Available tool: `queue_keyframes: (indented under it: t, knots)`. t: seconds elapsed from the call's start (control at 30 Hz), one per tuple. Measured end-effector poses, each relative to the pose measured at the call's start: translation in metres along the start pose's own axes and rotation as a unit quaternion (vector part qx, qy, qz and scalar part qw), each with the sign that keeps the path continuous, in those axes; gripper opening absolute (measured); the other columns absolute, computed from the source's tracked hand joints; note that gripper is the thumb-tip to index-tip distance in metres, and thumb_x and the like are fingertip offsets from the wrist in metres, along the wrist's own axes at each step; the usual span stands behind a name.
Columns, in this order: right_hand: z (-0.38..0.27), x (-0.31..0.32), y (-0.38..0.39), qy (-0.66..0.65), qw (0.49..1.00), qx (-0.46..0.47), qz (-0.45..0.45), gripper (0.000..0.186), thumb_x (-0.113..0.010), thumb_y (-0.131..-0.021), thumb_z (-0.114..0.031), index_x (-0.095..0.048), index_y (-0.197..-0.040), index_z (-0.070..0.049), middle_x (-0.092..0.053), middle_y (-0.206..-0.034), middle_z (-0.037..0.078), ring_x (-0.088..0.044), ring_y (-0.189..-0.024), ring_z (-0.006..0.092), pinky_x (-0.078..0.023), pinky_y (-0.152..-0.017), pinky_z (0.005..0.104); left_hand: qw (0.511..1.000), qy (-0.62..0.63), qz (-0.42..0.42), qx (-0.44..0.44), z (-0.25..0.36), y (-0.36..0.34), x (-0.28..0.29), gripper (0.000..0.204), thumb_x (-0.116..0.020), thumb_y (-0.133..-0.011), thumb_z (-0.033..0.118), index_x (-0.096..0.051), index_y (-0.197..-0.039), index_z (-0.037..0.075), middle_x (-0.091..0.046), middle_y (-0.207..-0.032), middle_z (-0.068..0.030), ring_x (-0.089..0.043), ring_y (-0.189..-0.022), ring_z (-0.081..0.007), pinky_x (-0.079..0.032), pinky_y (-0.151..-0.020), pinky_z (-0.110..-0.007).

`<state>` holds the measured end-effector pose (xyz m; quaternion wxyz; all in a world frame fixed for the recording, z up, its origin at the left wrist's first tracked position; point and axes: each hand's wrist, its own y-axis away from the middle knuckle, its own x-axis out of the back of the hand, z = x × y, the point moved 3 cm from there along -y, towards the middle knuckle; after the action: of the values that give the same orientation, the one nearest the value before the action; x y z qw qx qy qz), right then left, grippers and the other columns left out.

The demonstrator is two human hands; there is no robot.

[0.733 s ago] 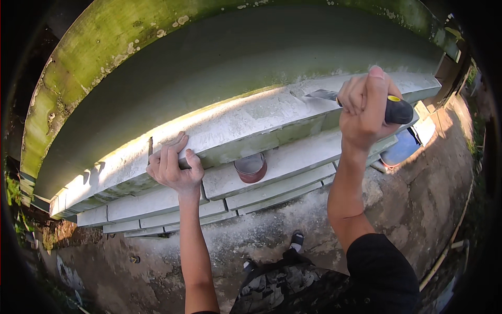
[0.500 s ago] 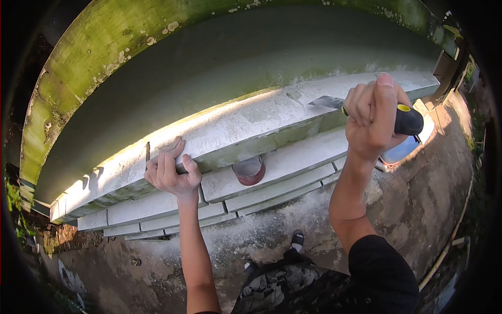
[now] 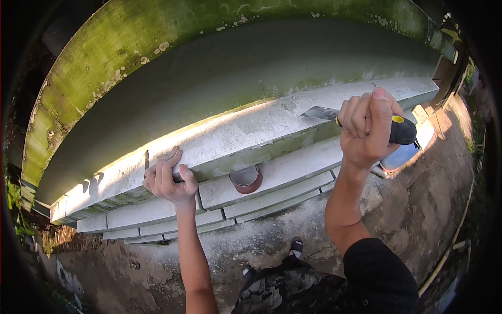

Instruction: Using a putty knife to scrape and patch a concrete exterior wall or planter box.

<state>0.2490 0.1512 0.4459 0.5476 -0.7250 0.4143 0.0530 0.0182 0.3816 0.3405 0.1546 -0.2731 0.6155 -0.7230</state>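
Note:
My right hand [image 3: 368, 125] is closed round the black-and-yellow handle [image 3: 402, 131] of a putty knife. Its metal blade [image 3: 319, 113] lies at the white-crusted top of a concrete ledge [image 3: 251, 128], pointing left. Further left along this ledge, my left hand [image 3: 170, 180] grips the front edge with bent, dusty fingers. Between my hands, a reddish round container [image 3: 246, 186] with a pale inside sits on the lower step [image 3: 282, 175], partly under the overhanging ledge.
A curved, moss-stained green rim [image 3: 104, 52] rises behind the ledge. More stacked steps [image 3: 272, 206] run below. A blue object [image 3: 397, 159] stands at the right. Stained concrete floor [image 3: 418, 225] lies around my sandaled feet [image 3: 296, 246], with a long pole [image 3: 449, 251] along its right side.
My right hand and the knife have shifted lower in the picture. The whole scene sits slightly lower, as the view has tilted a little. My left hand still holds the edge.

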Motion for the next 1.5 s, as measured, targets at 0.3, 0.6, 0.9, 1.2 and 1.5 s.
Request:
queue_keyframes:
  t: [0.3, 0.6, 0.9, 1.2, 1.5]
  knots:
    - [0.035, 0.003, -0.011, 0.157, 0.984, 0.059, -0.053, 0.043, -0.054, -0.098, -0.007, -0.037, -0.058, -0.009, -0.038, -0.047, -0.003, -0.036, -0.045, 0.0037, -0.025, -0.042, 0.0235, 1.0, 0.018, 0.011, -0.005, 0.009, -0.003, -0.005, 0.022, -0.056, -0.081, 0.03, -0.074, -0.083, 0.018, -0.071, -0.082, 0.0062, -0.054, -0.076, -0.0168, -0.032, -0.078, -0.03]
    - [0.011, 0.006, -0.006, 0.131, 0.991, 0.04, 0.003, 0.045, -0.053, -0.097, -0.01, -0.035, -0.055, -0.008, -0.043, -0.048, -0.001, -0.035, -0.042, 0.0048, -0.024, -0.042, 0.0235, 1.0, -0.009, -0.002, -0.003, 0.004, 0.001, 0.002, 0.024, -0.055, -0.081, 0.029, -0.075, -0.085, 0.017, -0.072, -0.082, 0.0057, -0.052, -0.073, -0.0169, -0.032, -0.078, -0.03]
    - [-0.01, 0.033, -0.003, -0.184, 0.955, 0.037, -0.228, 0.043, -0.055, -0.095, -0.009, -0.036, -0.057, -0.008, -0.039, -0.047, -0.001, -0.036, -0.045, 0.0056, -0.027, -0.044, 0.0249, 1.0, 0.001, 0.003, -0.002, 0.003, -0.003, 0.002, 0.025, -0.054, -0.082, 0.029, -0.076, -0.084, 0.017, -0.072, -0.082, 0.0064, -0.051, -0.073, -0.016, -0.032, -0.078, -0.029]
    - [0.025, 0.01, 0.001, 0.0, 1.0, 0.002, 0.013, 0.045, -0.053, -0.097, -0.008, -0.034, -0.056, -0.009, -0.038, -0.048, -0.002, -0.033, -0.044, 0.0049, -0.024, -0.042, 0.0247, 1.0, -0.001, 0.005, -0.005, 0.011, -0.002, 0.002, 0.027, -0.052, -0.084, 0.03, -0.075, -0.084, 0.015, -0.068, -0.079, 0.0029, -0.05, -0.072, -0.018, -0.032, -0.077, -0.031]
    - [0.043, 0.012, -0.009, 0.147, 0.989, 0.033, 0.01, 0.04, -0.047, -0.101, -0.009, -0.036, -0.062, -0.008, -0.033, -0.048, -0.002, -0.03, -0.043, 0.0045, -0.025, -0.04, 0.0232, 1.0, 0.004, 0.001, -0.005, 0.008, -0.003, -0.004, 0.025, -0.054, -0.083, 0.031, -0.075, -0.084, 0.017, -0.074, -0.086, 0.005, -0.059, -0.079, -0.0159, -0.034, -0.081, -0.029]
